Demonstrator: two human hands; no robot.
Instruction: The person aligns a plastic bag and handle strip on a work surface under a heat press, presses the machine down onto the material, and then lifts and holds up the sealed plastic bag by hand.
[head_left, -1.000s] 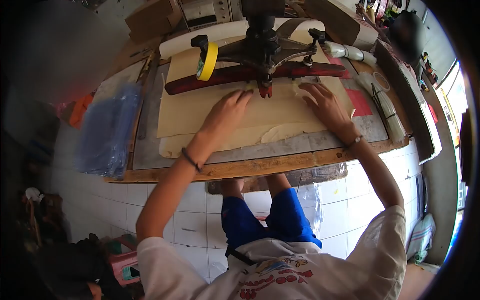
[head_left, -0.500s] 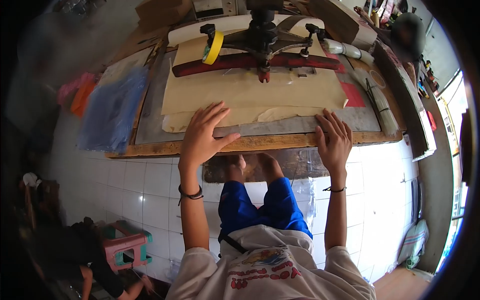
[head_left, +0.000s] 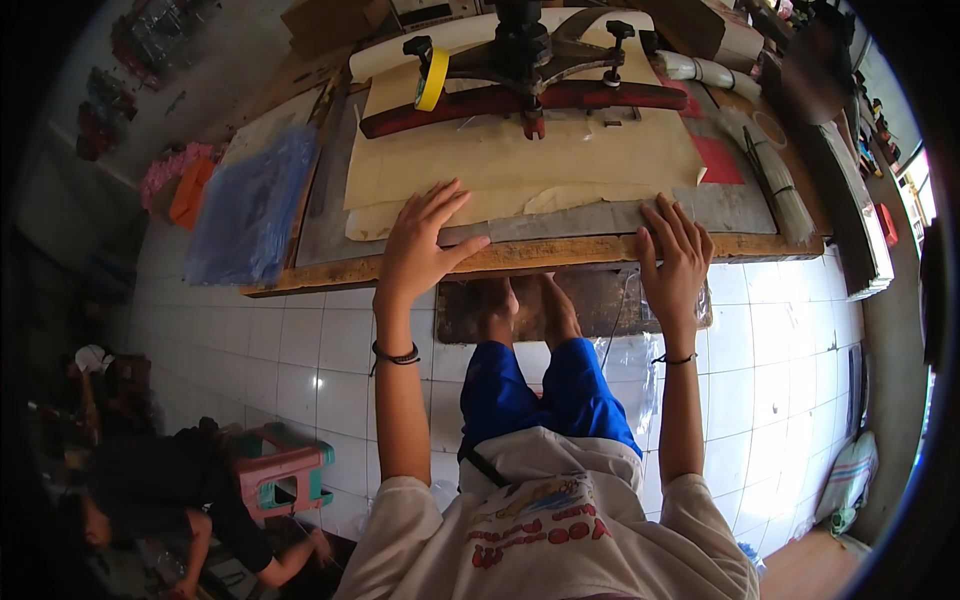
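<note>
My left hand (head_left: pixel 425 240) lies open at the table's front edge, its fingertips on the left part of a tan paper sheet (head_left: pixel 520 175) and its thumb stretched along the wooden edge (head_left: pixel 560 252). Farther right, my right hand (head_left: pixel 677 250) also rests open, fingers on the grey tabletop near the sheet's lower right side. Neither hand holds anything. Beyond the fingers, a black metal press head (head_left: pixel 530 62) with a long red bar (head_left: pixel 455 108) stands over the paper. A yellow tape roll (head_left: pixel 432 80) hangs on its left knob.
Blue plastic sheets (head_left: pixel 250 210) hang over the table's left side. Bundles of clear plastic strips (head_left: pixel 780 190) and a red piece (head_left: pixel 718 160) lie at right. A co-worker in dark clothes (head_left: pixel 160 490) sits low at left beside a pink and green stool (head_left: pixel 285 470).
The camera's view has shifted, so the table appears slightly higher and farther right. Both hands stay at the table edge, open, with little visible movement against it.
</note>
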